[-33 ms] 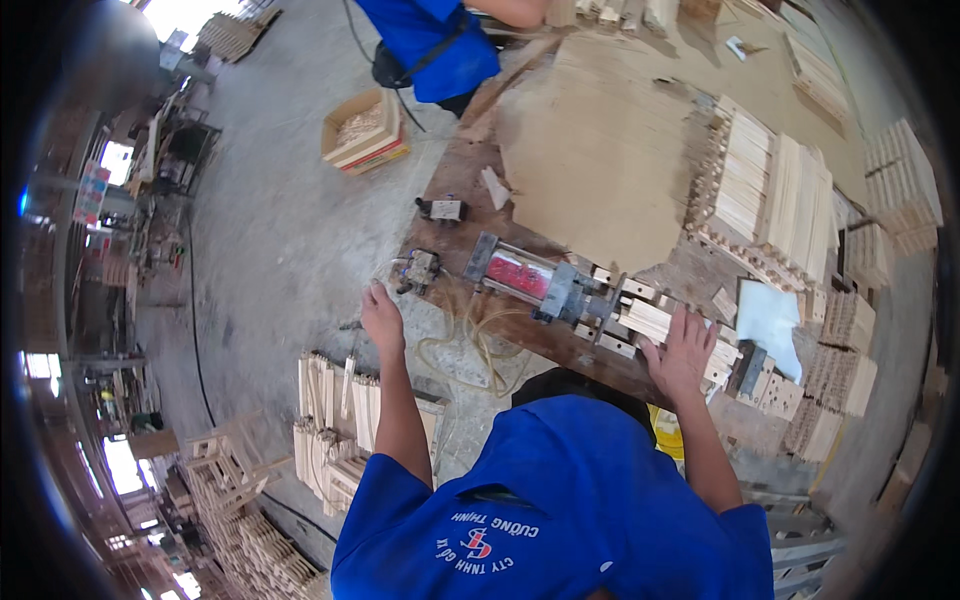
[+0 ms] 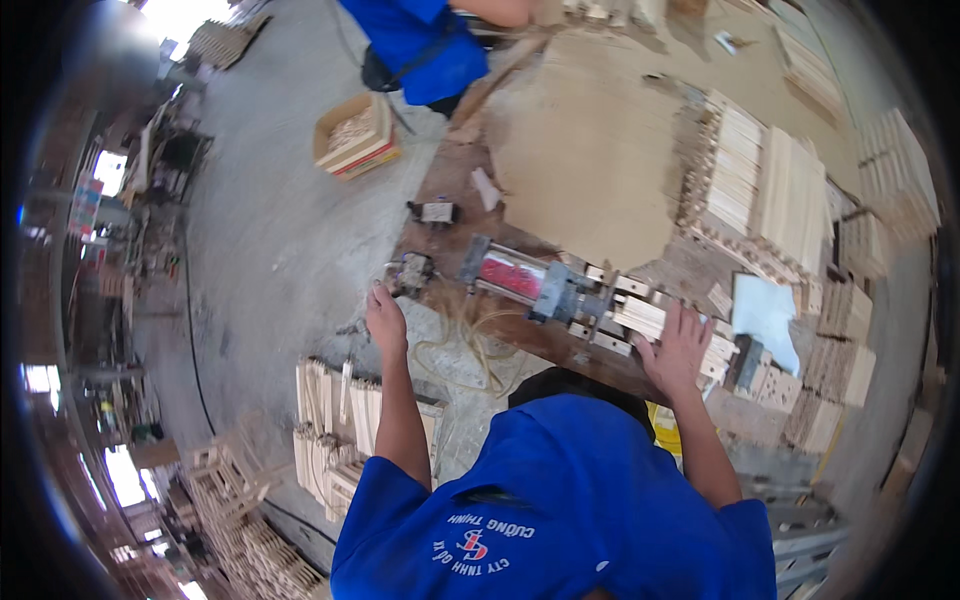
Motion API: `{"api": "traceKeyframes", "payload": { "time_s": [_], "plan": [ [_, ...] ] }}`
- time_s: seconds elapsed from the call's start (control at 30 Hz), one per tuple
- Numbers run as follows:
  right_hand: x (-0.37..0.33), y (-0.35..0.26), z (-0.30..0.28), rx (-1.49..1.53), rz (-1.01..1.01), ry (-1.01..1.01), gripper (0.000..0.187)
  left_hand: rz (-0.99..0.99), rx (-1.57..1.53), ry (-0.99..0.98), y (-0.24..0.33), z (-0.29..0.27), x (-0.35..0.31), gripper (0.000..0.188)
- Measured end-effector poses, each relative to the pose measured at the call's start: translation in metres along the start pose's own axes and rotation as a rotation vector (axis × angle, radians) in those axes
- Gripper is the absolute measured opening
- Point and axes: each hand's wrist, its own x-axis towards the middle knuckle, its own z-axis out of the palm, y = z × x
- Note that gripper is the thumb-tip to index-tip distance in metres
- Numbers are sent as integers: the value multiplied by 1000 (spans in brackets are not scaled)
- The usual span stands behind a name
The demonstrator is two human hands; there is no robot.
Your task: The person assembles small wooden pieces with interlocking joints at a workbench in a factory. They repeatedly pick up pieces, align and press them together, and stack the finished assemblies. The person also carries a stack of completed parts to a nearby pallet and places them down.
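My left hand (image 2: 386, 318) is at the table's left edge, close beside a small metal valve block (image 2: 411, 272). Its fingers are drawn together and partly hidden, so what they hold does not show. My right hand (image 2: 678, 350) lies with fingers spread over pale wooden strips (image 2: 640, 318), pressing or resting on them. These strips sit in a jig in front of a pneumatic cylinder (image 2: 512, 275) with a red and white label. Dark metal blocks cap the cylinder's two ends. Beyond my right hand stands another dark metal block (image 2: 746, 362).
A brown table (image 2: 450, 185) carries a pale board (image 2: 590, 150) and stacked wooden slats (image 2: 790, 200). A light blue sheet (image 2: 765, 318) lies right. Clear hoses (image 2: 460, 350) loop near me. A co-worker in blue (image 2: 430, 55) stands beyond, near a cardboard box (image 2: 355, 135). Wooden parts (image 2: 325, 430) are stacked left.
The whole view has shifted slightly, with the far table and co-worker a little further left. Both hands keep nearly the same places beside the valve block and on the wooden strips.
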Motion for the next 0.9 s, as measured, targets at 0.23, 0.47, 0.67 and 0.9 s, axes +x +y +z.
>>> {"api": "traceKeyframes", "payload": {
  "time_s": [0.23,0.47,0.67,0.9],
  "plan": [
    [8,9,-7,15,26,35,98,379,444,-21,5,51,-21,48],
    [2,25,-12,40,52,35,98,403,-7,73,14,18,-21,48],
    [0,30,-15,53,43,36,100,433,381,-65,20,8,-15,36],
    [-6,36,-13,72,35,56,102,192,328,-76,14,6,-8,47]
  ]
}}
